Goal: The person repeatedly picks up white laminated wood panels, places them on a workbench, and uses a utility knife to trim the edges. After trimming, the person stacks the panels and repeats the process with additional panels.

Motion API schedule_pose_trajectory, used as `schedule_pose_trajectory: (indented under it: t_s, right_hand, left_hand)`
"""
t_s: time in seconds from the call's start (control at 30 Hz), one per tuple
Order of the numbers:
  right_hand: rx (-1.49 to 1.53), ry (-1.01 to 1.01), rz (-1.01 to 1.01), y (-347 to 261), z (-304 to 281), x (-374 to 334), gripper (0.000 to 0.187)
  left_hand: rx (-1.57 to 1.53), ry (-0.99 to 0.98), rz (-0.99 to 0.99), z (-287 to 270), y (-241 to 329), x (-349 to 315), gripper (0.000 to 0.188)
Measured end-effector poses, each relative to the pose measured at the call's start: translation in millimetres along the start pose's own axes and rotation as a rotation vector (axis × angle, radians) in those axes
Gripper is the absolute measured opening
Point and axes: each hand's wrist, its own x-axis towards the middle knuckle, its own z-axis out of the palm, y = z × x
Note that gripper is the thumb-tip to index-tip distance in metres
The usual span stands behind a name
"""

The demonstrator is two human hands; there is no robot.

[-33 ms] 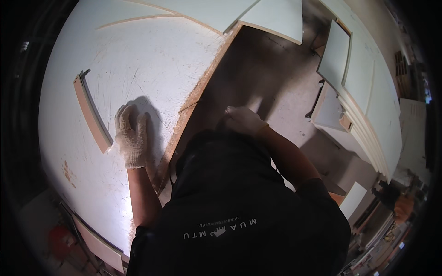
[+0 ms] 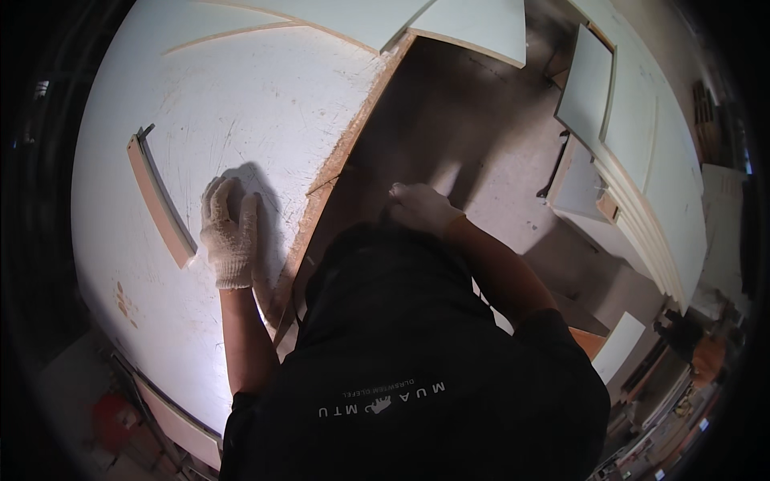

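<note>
My left hand (image 2: 229,232), in a pale knitted glove, rests palm down on a scratched white worktop (image 2: 265,104) with its fingers stretched out. Just left of it lies a narrow wooden strip (image 2: 160,204) with a dark strip along one edge and a small dark piece at its far end. My right hand (image 2: 423,210), also gloved, is held before my body, beyond the worktop's rough edge and above the dark floor. Its fingers are curled closed, and whatever they may hold is hidden.
White panels (image 2: 469,42) lie across the far end of the worktop. To the right, more white panels (image 2: 630,160) are stacked, with a white box-like piece (image 2: 579,180) beside them. A red object (image 2: 115,421) stands low at the left. The worktop edge (image 2: 341,152) is rough and chipped.
The view has shifted very slightly. Both hands keep the same place and pose, and the strip on the worktop has not moved.
</note>
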Motion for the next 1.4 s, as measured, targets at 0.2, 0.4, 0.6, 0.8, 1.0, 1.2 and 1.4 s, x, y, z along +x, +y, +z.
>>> schedule_pose_trajectory:
  t_s: [0.2,0.4,0.6,0.8,1.0,1.2,1.4]
  right_hand:
    - [0.440,-0.113,0.170,88,49,11,0.029]
    - [0.375,-0.236,0.053,143,76,49,0.033]
    - [0.086,-0.129,-0.349,58,121,169,0.033]
    - [-0.123,-0.211,-0.431,-18,147,249,0.034]
    - [-0.314,-0.243,-0.230,18,165,284,0.036]
    - [-0.325,-0.262,-0.180,5,165,291,0.038]
    - [-0.139,-0.288,-0.050,-13,170,227,0.039]
  left_hand:
    - [0.172,-0.097,-0.017,70,49,70,0.038]
    - [0.165,-0.078,0.188,140,130,98,0.032]
    - [0.049,-0.025,0.327,128,83,102,0.024]
    - [-0.431,-0.024,0.365,81,28,93,0.034]
    - [-0.551,0.046,0.285,74,10,93,0.034]
    - [-0.505,0.205,0.358,53,3,90,0.035]
    - [-0.789,0.042,0.162,76,-51,119,0.013]
